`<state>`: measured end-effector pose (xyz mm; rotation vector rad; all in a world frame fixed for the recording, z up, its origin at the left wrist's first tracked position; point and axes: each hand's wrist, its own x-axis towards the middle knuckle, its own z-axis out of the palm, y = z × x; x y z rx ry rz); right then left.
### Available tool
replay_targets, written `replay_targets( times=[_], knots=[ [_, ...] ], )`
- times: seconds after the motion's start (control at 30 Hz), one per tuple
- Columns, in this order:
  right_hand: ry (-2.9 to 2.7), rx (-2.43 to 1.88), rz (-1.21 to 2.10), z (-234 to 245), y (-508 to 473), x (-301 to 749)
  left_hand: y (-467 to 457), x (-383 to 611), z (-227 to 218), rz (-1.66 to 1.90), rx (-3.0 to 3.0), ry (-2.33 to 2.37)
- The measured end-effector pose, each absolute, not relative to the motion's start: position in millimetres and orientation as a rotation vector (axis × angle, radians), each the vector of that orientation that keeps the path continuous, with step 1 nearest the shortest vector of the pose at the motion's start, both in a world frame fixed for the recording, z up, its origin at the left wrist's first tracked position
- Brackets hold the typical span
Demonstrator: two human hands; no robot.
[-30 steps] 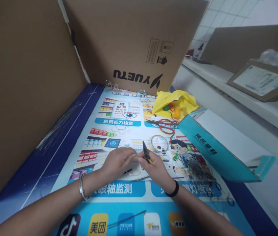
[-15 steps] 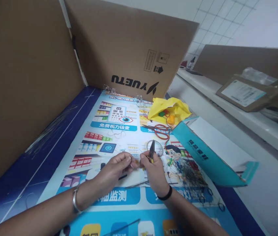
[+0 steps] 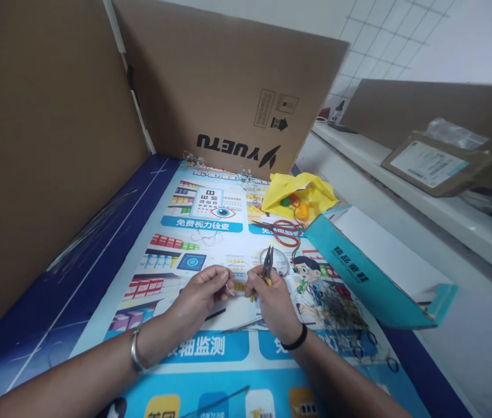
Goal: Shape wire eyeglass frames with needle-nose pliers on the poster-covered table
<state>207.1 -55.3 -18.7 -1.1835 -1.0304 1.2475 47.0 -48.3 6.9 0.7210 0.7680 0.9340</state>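
Observation:
My left hand [image 3: 208,288] is closed in a pinch on a thin wire [image 3: 229,288], whose short reddish end sticks out past the fingertips. Facing it across a small gap, my right hand [image 3: 272,299] is wrapped round yellow-handled pliers [image 3: 267,264]. Their dark, pointed jaws rise above the fingers and look slightly parted. Just behind the pliers lies a coil of wire [image 3: 287,264] on the printed sheet [image 3: 211,249]. Whether the right fingertips also pinch a wire, I cannot tell.
Red-handled scissors [image 3: 287,232] lie beyond the hands, before a yellow bag [image 3: 300,188] with coloured thread. A teal box [image 3: 372,278] and a tangle of dark wire [image 3: 337,310] are on the right. Long wires [image 3: 93,226] lie left. Cardboard [image 3: 228,87] stands behind.
My hands have moved apart; the left has shifted slightly left with the wire. The pliers in my right hand have turned a little, and their jaws now look parted.

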Motion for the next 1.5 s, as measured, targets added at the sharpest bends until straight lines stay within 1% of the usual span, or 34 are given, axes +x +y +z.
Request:
replay_targets(
  times=[0.27, 0.6, 0.9, 1.07, 1.2, 1.5],
  knots=[
    [-1.095, -1.166, 1.315, -19.5, -56.2, 210.1, -43.4, 42.1, 4.3, 0.982, 0.755, 0.74],
    [-1.068, -1.099, 1.441, -15.5, -57.2, 209.1, -44.1, 42.3, 2.9, 0.941, 0.801, 0.8],
    [-1.105, -1.157, 1.426, -16.8, -57.6, 209.5, -43.0, 40.6, 5.2, 0.961, 0.839, 0.846],
    [-1.025, -1.163, 1.323, -16.6, -54.8, 208.5, -44.9, 44.2, 7.7, 0.938, 0.78, 0.733],
    [-0.984, -1.184, 1.242, -17.2, -52.6, 208.0, -48.0, 46.0, 5.7, 0.865, 0.815, 0.742],
    [-0.951, -1.166, 1.33, -20.5, -54.8, 205.3, -48.2, 45.5, 4.9, 0.909, 0.816, 0.748]
  ],
)
